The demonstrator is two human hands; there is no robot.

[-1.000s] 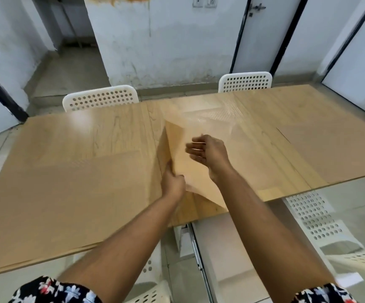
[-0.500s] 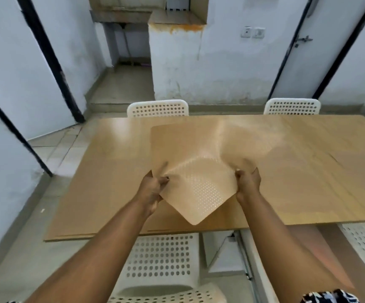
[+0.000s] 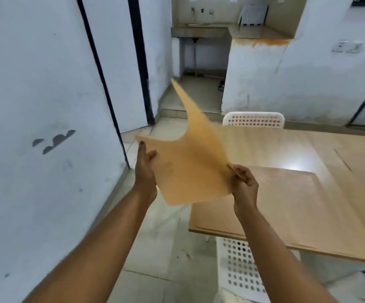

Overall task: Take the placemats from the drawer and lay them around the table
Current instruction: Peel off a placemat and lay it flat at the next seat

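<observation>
**Mat in the air, off the table's left end**

The left hand [image 3: 145,166] pinches the left edge of a thin, floppy tan placemat [image 3: 190,169], thumb on the upper face and fingers behind it. The right hand [image 3: 243,184] pinches the opposite edge between thumb and curled fingers. Between the two grips the sheet sags and twists — its far corner flicks upward toward the doorway, blurred, so it looks limp and rubbery rather than stiff. The mat is held clear of everything, in the air beyond the left end of the long light-wood table [image 3: 286,147], over the tiled floor.

On the table, near its front-left corner, a second tan perforated placemat [image 3: 286,191] lies flat, just beside the right hand. Further toward the right edge, faint straight outlines suggest more mats of the same colour laid flat, though the tone matches the wood so closely that I cannot count them. A white perforated plastic chair [image 3: 253,121] stands at the far long side, and another white perforated chair [image 3: 240,270] is tucked under the near side.

Judging by this, the task is well under way: at least one place is set and one mat is in hand, not yet laid — probably meant for the left end or the far side. The drawer is not in view.
</observation>
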